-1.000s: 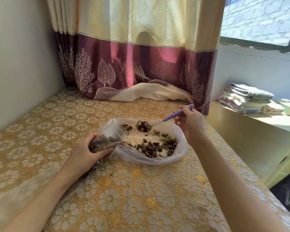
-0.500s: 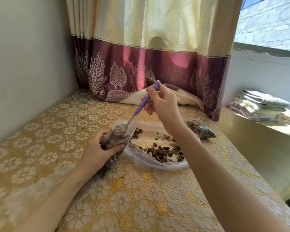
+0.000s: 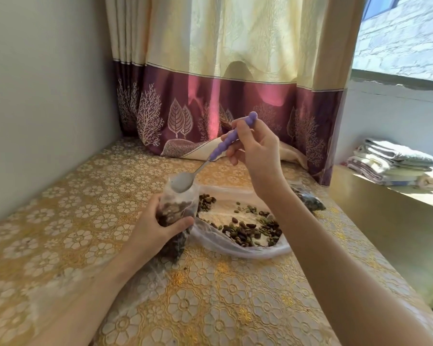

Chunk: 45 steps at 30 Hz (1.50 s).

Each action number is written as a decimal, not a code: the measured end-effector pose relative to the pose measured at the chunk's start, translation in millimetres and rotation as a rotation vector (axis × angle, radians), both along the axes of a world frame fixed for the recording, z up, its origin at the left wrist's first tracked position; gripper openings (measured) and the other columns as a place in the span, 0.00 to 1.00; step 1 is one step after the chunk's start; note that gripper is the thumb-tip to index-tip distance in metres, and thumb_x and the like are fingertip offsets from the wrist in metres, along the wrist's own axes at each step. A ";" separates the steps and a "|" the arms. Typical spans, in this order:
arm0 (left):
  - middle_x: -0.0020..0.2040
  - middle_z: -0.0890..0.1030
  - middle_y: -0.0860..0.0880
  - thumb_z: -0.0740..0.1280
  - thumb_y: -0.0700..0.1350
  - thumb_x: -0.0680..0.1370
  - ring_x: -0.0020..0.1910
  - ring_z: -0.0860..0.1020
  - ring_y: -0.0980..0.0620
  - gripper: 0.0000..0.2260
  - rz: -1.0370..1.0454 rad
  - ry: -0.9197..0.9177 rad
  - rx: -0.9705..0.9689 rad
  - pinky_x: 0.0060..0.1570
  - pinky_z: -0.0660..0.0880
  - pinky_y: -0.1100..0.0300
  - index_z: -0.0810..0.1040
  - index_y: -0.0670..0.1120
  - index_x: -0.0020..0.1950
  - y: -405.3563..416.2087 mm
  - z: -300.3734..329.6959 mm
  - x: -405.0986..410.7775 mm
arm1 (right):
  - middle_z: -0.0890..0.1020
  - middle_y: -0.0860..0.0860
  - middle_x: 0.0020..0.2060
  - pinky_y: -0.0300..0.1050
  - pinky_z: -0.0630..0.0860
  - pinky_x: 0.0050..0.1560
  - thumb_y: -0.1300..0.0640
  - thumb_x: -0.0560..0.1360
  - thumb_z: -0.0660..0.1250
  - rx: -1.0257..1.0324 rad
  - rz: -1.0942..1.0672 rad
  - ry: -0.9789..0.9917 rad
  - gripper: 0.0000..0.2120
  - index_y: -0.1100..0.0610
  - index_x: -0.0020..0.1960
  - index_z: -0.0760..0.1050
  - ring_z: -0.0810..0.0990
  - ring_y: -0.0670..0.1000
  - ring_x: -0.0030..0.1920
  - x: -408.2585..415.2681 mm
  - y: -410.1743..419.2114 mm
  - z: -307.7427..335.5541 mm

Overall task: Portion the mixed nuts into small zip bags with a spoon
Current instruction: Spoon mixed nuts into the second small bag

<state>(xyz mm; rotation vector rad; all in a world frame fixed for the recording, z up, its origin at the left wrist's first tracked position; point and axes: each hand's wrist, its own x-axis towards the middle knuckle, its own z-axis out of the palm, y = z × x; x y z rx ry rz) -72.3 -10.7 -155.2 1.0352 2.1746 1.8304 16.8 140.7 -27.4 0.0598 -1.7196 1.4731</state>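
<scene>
Mixed nuts (image 3: 250,229) on the big open bag just right of the left-hand (image 3: 153,231)-gripped zip bag (image 3: 179,208), below and near of the right hand (image 3: 256,148) pinching the spoon (image 3: 205,163), bowl tilted down-left.

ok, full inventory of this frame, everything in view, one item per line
small zip bag: 1, clear, partly filled with dark nuts, upright at table centre in the left hand
spoon: 1, metal bowl, purple beaded handle, bowl at the bag's mouth, looks empty
mixed nuts: loose pile, brown and green, in the large bag
large plastic bag: 1, clear, lying open on the table right of the zip bag
filled bag: 1, clear with dark nuts, behind the right forearm
tablecloth: 1, gold floral
curtain: 1, cream over maroon, behind the table
folded cloths: stack, pale, on the ledge at right
left hand: grips the zip bag
right hand: holds the spoon handle
</scene>
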 end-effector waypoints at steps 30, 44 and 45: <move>0.50 0.76 0.59 0.70 0.56 0.63 0.47 0.74 0.62 0.18 0.091 0.111 0.028 0.37 0.72 0.67 0.75 0.53 0.50 -1.4 -4.6 -3.6 | 0.81 0.58 0.34 0.38 0.74 0.28 0.63 0.82 0.55 -0.241 -0.474 -0.182 0.11 0.62 0.44 0.72 0.80 0.49 0.30 92.7 83.9 -121.2; 0.49 0.73 0.60 0.72 0.58 0.60 0.45 0.74 0.64 0.29 0.029 0.195 -0.145 0.36 0.70 0.72 0.67 0.57 0.58 6.4 -5.4 6.6 | 0.83 0.60 0.35 0.38 0.78 0.32 0.61 0.80 0.59 -0.432 -0.463 -0.167 0.11 0.68 0.46 0.75 0.81 0.54 0.33 86.9 82.1 -128.3; 0.49 0.72 0.60 0.72 0.59 0.60 0.46 0.73 0.64 0.29 0.019 0.236 -0.180 0.38 0.69 0.72 0.66 0.58 0.59 7.3 -6.6 6.5 | 0.83 0.59 0.34 0.37 0.77 0.32 0.62 0.80 0.59 -0.445 -0.458 -0.146 0.11 0.68 0.45 0.75 0.81 0.54 0.33 87.2 81.5 -127.7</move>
